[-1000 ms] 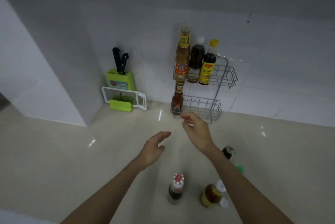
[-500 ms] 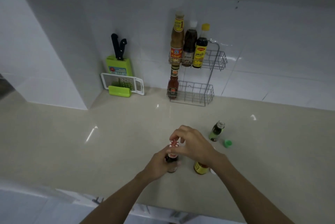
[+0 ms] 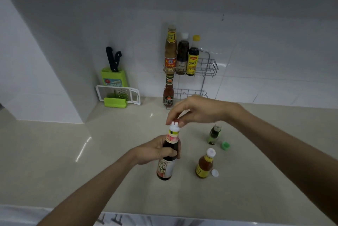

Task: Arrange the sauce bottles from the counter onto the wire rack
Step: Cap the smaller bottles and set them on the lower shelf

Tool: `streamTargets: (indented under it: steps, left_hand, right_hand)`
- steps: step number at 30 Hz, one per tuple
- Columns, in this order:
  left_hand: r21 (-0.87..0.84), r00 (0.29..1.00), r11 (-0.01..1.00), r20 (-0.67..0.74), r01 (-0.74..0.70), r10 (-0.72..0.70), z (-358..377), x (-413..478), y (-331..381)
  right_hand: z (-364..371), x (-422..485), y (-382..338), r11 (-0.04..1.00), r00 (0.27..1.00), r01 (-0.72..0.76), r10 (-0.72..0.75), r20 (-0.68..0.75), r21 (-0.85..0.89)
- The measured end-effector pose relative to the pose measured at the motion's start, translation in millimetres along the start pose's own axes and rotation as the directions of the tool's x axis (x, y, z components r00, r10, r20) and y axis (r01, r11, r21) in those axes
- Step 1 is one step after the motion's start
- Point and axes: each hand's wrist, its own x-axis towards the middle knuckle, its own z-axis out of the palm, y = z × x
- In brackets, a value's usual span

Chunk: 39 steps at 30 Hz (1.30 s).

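Note:
My left hand [image 3: 155,150] grips the neck of a dark sauce bottle [image 3: 167,165] with a white top, held above the counter. My right hand [image 3: 197,110] pinches its red cap [image 3: 176,121] at the bottle's mouth. On the counter to the right stand an amber bottle with a yellow label [image 3: 204,164] and a small green bottle [image 3: 213,135], both uncapped. The wire rack [image 3: 208,68] stands against the back wall. Its upper tier holds three tall bottles [image 3: 182,55]; a red sauce bottle [image 3: 168,94] stands at the left of the lower tier.
A loose green cap [image 3: 225,145] and a white cap [image 3: 214,173] lie beside the counter bottles. At the back left stand a green knife block with black handles [image 3: 114,74] and a white grater [image 3: 118,94]. The counter's front edge [image 3: 164,214] runs below my arms.
My hands came back from near the rack and took hold of the dark bottle. It is now lifted off the counter, with my right hand at its cap.

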Motion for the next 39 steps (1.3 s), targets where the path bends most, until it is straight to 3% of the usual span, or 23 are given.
streamTargets:
  steps: [6,9,11,13,15,17,19,21,23,25,27,29,31,33,35,36,39]
  left_hand:
    - [-0.100,0.995,0.994,-0.095,-0.048,0.039,7.4,4.8,10.9]
    - [-0.142,0.988,0.987,-0.142,-0.079,0.059,9.5,6.6,14.1]
    - [-0.124,0.994,0.989,-0.086,-0.075,0.065,6.1,5.9,18.5]
    - [-0.094,0.996,0.993,-0.068,-0.068,0.062,4.4,6.9,21.3]
    - [-0.085,0.971,0.994,-0.236,-0.066,0.045,10.1,11.4,21.2]
    - [-0.026,0.867,0.999,-0.498,-0.041,0.023,17.4,19.6,15.2]
    - [0.057,0.801,0.998,-0.598,0.019,0.019,17.4,22.7,6.1]
    - [0.072,0.906,0.997,-0.422,0.027,0.006,6.2,16.3,6.6]
    - [-0.029,0.997,1.000,-0.079,0.002,-0.005,-7.7,5.9,17.2]
    - [-0.107,0.984,0.994,0.177,0.036,-0.017,-12.4,-1.2,32.2]
    - [-0.032,0.971,0.999,0.237,0.034,-0.025,-12.5,-3.1,39.0]
    - [0.012,0.993,1.000,0.112,0.020,-0.021,-11.1,-2.4,31.7]
    - [-0.006,0.993,1.000,-0.115,0.025,-0.026,-7.1,1.5,17.8]
    - [0.021,0.906,0.998,-0.421,0.053,-0.039,3.6,9.8,4.0]
    - [0.028,0.770,0.994,-0.635,0.102,-0.061,14.1,17.9,-7.2]
    - [0.016,0.766,0.994,-0.639,0.108,-0.072,15.8,19.2,-11.1]
    - [-0.019,0.907,0.998,-0.416,0.064,-0.066,3.1,9.7,-9.2]
  right_hand:
    - [-6.1,7.6,-4.6,0.994,0.993,-0.049,0.038,-0.112,-0.101]
    - [7.7,10.1,-0.3,0.960,0.982,-0.019,-0.034,-0.185,-0.279]
    - [14.1,9.8,2.6,0.857,0.966,0.045,-0.169,-0.196,-0.513]
    - [16.5,10.2,6.8,0.688,0.940,0.060,-0.283,-0.191,-0.723]
    - [22.2,12.7,6.9,0.660,0.917,-0.094,-0.235,-0.323,-0.745]
    - [30.9,16.2,7.3,0.699,0.872,-0.289,-0.090,-0.481,-0.654]
    - [38.5,17.8,11.1,0.705,0.860,-0.347,-0.024,-0.509,-0.619]
    - [38.1,14.3,15.1,0.712,0.885,-0.264,-0.090,-0.457,-0.651]
    - [29.8,10.2,17.7,0.667,0.900,-0.086,-0.266,-0.344,-0.740]
    - [20.5,10.5,19.3,0.602,0.908,0.064,-0.366,-0.204,-0.796]
    - [17.7,13.6,17.9,0.587,0.912,0.144,-0.390,-0.123,-0.796]
    - [24.1,16.6,16.2,0.642,0.927,0.097,-0.336,-0.165,-0.761]
    - [34.2,21.3,10.2,0.718,0.936,-0.120,-0.149,-0.320,-0.685]
    - [46.0,29.2,8.2,0.682,0.910,-0.337,0.059,-0.410,-0.649]
    - [55.7,40.6,5.9,0.555,0.905,-0.411,0.155,-0.396,-0.723]
    - [57.4,43.7,4.2,0.530,0.912,-0.407,0.190,-0.363,-0.744]
    - [45.1,42.6,3.5,0.653,0.946,-0.322,0.188,-0.265,-0.686]
